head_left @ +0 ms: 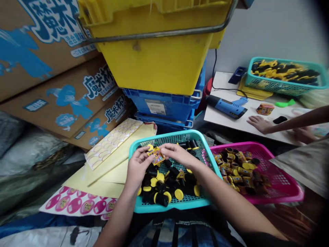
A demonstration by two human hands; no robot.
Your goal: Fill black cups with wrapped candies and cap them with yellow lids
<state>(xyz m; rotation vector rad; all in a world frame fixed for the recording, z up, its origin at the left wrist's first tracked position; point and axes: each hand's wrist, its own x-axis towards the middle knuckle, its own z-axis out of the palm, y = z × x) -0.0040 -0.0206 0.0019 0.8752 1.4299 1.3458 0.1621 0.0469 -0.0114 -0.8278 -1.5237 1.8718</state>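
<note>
Both my hands meet over a teal basket (133,151) on my lap. It holds several small black cylinders with yellow caps (161,197). My left hand (137,166) and my right hand (177,154) pinch one small piece with an orange and yellow sticker (157,157) between their fingertips, just above the pile. Fingers of both hands are closed on it.
A pink basket (282,192) of stickered pieces sits to the right. Yellow sticker sheets (113,164) and a pink sticker sheet (77,204) lie left. Stacked yellow (159,61) and blue crates (164,104) and cardboard boxes (59,99) stand behind. Another person's hand (259,124) rests on a white table (226,118) with a blue tool (227,106).
</note>
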